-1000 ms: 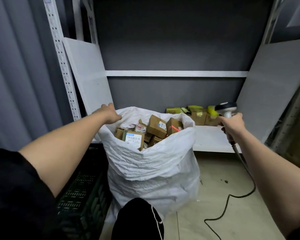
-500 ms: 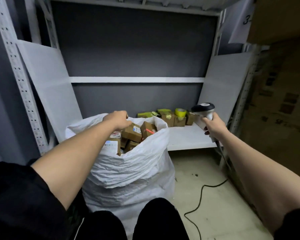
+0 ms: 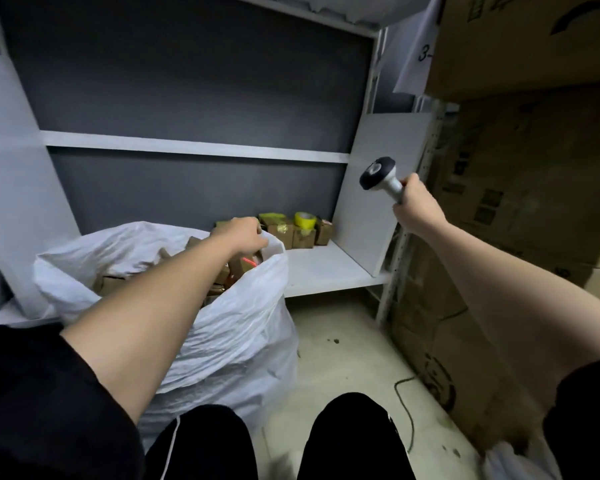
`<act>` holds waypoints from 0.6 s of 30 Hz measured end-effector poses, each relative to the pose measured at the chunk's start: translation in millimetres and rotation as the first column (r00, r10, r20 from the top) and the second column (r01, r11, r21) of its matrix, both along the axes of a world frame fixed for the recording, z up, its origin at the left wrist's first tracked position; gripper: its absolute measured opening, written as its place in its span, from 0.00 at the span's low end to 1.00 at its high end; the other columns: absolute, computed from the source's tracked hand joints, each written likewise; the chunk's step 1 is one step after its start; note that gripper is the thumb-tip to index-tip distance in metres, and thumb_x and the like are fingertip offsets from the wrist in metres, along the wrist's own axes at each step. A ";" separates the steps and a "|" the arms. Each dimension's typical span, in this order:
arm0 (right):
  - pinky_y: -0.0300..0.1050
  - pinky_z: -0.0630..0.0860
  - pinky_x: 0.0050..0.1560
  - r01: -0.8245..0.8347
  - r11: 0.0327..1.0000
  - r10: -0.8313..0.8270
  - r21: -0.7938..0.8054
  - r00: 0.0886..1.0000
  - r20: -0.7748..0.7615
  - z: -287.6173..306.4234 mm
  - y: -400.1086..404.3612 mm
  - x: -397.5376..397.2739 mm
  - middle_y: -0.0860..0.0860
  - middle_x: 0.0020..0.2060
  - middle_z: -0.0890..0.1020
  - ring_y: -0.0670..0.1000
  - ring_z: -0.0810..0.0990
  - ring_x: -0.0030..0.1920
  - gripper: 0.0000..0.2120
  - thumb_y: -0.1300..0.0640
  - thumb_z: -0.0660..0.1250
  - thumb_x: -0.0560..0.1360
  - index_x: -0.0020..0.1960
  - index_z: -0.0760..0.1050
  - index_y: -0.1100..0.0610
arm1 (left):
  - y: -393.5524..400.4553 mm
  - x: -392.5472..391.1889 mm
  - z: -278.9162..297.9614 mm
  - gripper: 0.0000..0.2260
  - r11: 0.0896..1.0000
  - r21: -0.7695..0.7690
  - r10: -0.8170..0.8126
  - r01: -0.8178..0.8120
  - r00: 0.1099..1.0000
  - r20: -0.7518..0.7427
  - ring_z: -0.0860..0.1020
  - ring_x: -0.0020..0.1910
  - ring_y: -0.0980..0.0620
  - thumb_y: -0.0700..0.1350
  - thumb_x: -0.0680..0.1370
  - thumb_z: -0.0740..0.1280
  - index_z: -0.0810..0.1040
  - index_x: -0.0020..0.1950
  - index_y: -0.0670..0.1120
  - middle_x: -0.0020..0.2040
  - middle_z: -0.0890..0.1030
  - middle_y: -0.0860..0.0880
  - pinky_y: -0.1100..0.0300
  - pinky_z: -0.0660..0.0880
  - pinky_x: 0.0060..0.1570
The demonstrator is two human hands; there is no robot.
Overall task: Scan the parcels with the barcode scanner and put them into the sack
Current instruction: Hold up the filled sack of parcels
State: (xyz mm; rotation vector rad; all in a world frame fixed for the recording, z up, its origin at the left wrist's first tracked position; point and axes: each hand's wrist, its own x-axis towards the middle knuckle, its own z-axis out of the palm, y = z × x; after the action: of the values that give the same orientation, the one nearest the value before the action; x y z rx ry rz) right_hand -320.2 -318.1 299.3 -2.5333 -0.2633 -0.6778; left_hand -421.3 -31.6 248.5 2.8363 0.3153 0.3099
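Here, right fingers [image 3: 411, 199] wrap the scanner [image 3: 381, 178]; left fingers [image 3: 257, 237] pinch the sack [image 3: 222, 327] rim.

One sack [image 3: 222, 327], one barcode scanner [image 3: 378, 174], one yellow tape roll [image 3: 305, 220] and two hands are seen.

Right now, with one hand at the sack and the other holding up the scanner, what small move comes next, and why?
Probably the left hand, at the white woven sack's rim, reaches on to the brown taped parcels on the white shelf; the right hand already holds the grey barcode scanner.
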 end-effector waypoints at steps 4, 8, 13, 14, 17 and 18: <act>0.57 0.75 0.47 0.079 0.986 -0.056 -0.148 0.986 0.154 21.5 -6.7 16.9 0.60 0.56 0.75 0.62 0.77 0.52 0.12 0.63 0.60 0.78 0.61 0.68 0.60 | -10.5 11.2 7.5 0.13 0.999 -0.008 -0.033 0.033 0.999 0.015 0.78 0.41 0.46 0.47 0.77 0.60 0.78 0.57 0.44 0.51 0.82 0.44 0.59 0.69 0.37; 0.56 0.75 0.47 0.073 0.986 -0.055 -0.147 0.991 0.123 25.6 -4.7 43.1 0.60 0.55 0.76 0.63 0.77 0.51 0.12 0.60 0.60 0.79 0.61 0.68 0.59 | -17.0 34.6 2.7 0.14 0.999 -0.007 -0.043 0.043 0.999 0.010 0.78 0.48 0.45 0.48 0.78 0.61 0.76 0.61 0.45 0.57 0.80 0.44 0.58 0.70 0.42; 0.55 0.74 0.48 0.015 0.995 -0.020 -0.095 0.998 -0.051 -0.9 13.3 100.9 0.59 0.53 0.78 0.62 0.78 0.51 0.13 0.58 0.60 0.79 0.63 0.67 0.56 | -20.6 93.7 -8.5 0.17 0.998 -0.014 -0.069 0.069 0.998 -0.006 0.76 0.58 0.45 0.52 0.77 0.61 0.74 0.64 0.47 0.62 0.78 0.47 0.54 0.75 0.54; 0.55 0.75 0.49 0.008 0.998 -0.014 -0.066 0.996 -0.087 -10.7 19.3 116.0 0.59 0.53 0.78 0.62 0.78 0.51 0.13 0.57 0.60 0.79 0.63 0.67 0.56 | -20.7 109.3 -10.7 0.17 0.997 -0.015 -0.071 0.071 0.997 -0.006 0.76 0.59 0.45 0.52 0.77 0.62 0.74 0.64 0.47 0.63 0.77 0.47 0.54 0.75 0.55; 0.58 0.75 0.53 -0.008 0.999 0.015 0.036 0.981 -0.191 -48.0 33.9 166.5 0.59 0.55 0.78 0.62 0.78 0.53 0.13 0.56 0.60 0.80 0.63 0.66 0.56 | -19.4 161.2 -19.3 0.16 0.997 0.006 -0.073 0.073 0.997 -0.022 0.75 0.61 0.45 0.51 0.78 0.62 0.74 0.64 0.47 0.64 0.77 0.47 0.56 0.74 0.55; 0.59 0.75 0.54 -0.016 0.998 0.030 0.063 0.973 -0.229 -61.4 38.4 181.7 0.59 0.55 0.78 0.62 0.78 0.54 0.14 0.56 0.60 0.80 0.64 0.66 0.57 | -18.5 177.5 -23.1 0.16 0.997 0.014 -0.075 0.075 0.997 -0.030 0.75 0.61 0.45 0.51 0.78 0.61 0.74 0.64 0.47 0.64 0.77 0.46 0.56 0.73 0.54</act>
State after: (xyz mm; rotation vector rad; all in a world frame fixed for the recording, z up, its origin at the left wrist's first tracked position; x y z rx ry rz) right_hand -138.5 -279.8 237.9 -2.5173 -0.1870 -0.3717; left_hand -243.8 -50.1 225.4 2.8616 0.2124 0.2556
